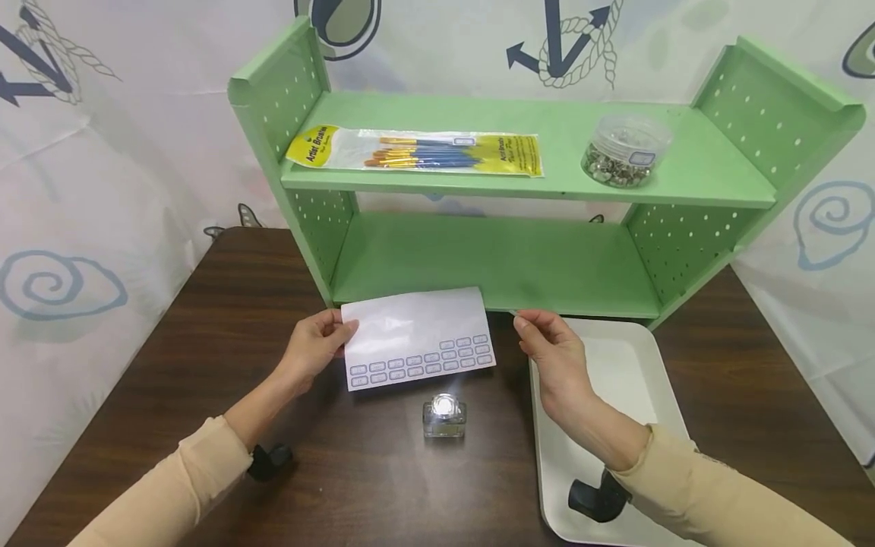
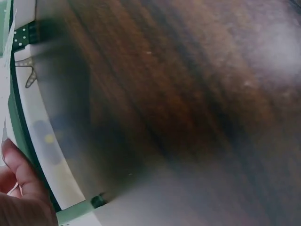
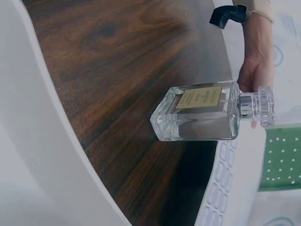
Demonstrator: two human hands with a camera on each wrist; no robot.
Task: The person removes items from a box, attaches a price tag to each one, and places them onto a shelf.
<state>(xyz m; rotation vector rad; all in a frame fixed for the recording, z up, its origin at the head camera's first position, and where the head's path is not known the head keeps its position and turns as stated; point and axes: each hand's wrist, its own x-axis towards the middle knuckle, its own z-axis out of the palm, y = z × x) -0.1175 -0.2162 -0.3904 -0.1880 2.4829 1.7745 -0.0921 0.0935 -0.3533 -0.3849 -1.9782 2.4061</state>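
My left hand (image 1: 316, 346) pinches the left edge of a white sheet of blue-bordered labels (image 1: 417, 334), thumb on top; several labels remain in rows along its lower edge. In the left wrist view, the sheet (image 2: 6, 70) shows only as a thin edge by my fingers. My right hand (image 1: 557, 361), above the tray's far left corner, pinches a small pale piece, apparently a label (image 1: 513, 311), mostly covered by the fingertips. Between the hands, nearer me, a clear glass perfume bottle (image 1: 444, 422) stands upright with a faceted clear cap (image 3: 263, 106) and a yellowish label (image 3: 200, 97).
Behind stands a green two-level shelf (image 1: 478, 262). Its upper board bears a pack of artist brushes (image 1: 424, 152) and a clear jar of small metal pieces (image 1: 625, 156), both labelled. A white tray (image 1: 636, 372) lies under my right forearm on the dark wooden table (image 1: 369, 486).
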